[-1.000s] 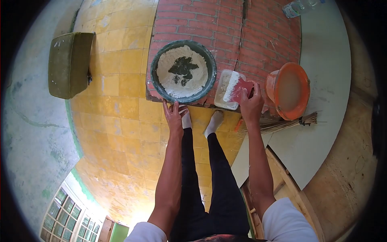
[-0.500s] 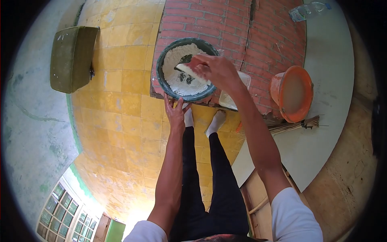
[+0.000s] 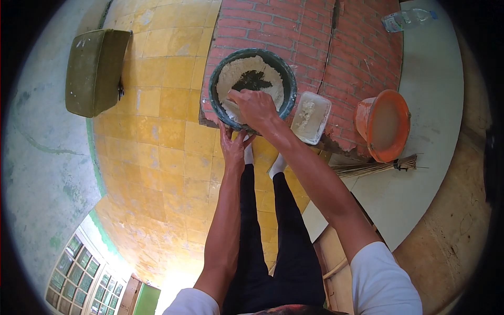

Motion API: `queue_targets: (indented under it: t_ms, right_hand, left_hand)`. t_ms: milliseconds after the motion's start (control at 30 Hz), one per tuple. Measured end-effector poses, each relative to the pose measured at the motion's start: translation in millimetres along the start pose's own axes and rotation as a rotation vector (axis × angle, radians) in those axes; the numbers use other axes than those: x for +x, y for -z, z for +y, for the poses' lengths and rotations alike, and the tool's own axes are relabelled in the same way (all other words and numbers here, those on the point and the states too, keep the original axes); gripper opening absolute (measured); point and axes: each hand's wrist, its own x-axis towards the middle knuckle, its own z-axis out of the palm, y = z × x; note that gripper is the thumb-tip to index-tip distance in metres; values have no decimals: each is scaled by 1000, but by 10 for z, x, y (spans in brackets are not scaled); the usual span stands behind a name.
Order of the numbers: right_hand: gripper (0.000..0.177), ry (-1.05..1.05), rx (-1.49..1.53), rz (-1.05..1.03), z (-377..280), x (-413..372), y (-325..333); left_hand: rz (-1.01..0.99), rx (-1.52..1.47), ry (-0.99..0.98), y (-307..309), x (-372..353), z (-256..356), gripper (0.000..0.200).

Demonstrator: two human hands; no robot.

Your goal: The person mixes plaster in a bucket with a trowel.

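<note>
Red brick-patterned surface point(image 3: 362, 58) beside yellow tiled floor point(image 3: 157, 152). On my feed, green basin point(image 3: 292, 84) of pale powder point(image 3: 237, 71) sits at near edge. Left hand point(image 3: 232, 146), fingers spread, touches basin's near side; right hand point(image 3: 255, 109) curled inside, whether pinching anything I cannot tell.

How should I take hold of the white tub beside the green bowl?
Probably by the long right side of the white tub, coming from the right: its left side sits close to the green bowl, while bare brick-patterned surface separates it from the orange bucket. Keep it level; it is open-topped, with pale material inside.
</note>
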Motion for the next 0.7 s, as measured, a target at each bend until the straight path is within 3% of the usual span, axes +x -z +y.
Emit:
queue_targets:
  t_ms: [100,300,400,467,500,567,700]
  right_hand:
    - [19,-41,-82,78,110,-29,34]
    - [18,-122,309,87,367,-29,292]
    - [24,-213,268,234,496,-69,368]
    - [39,-350,215,276,576,-108,336]
    - [39,-349,214,276,591,-132,316]
    - [45,-565,294,113,597,-207,251]
    - [46,-619,508,171,504,-313,89]
  left_hand:
    - [6,-11,-6,-15,-15,0,96]
    - [21,-9,29,26,-9,5,99]
    - [12,28,40,30,10,18,102]
    - [30,137,-31,63,65,20,102]
    - [30,136,-31,58,86,69,102]
    - [11,176,-132,64,152,181,104]
    - [5,198,-124,80,243,185,101]
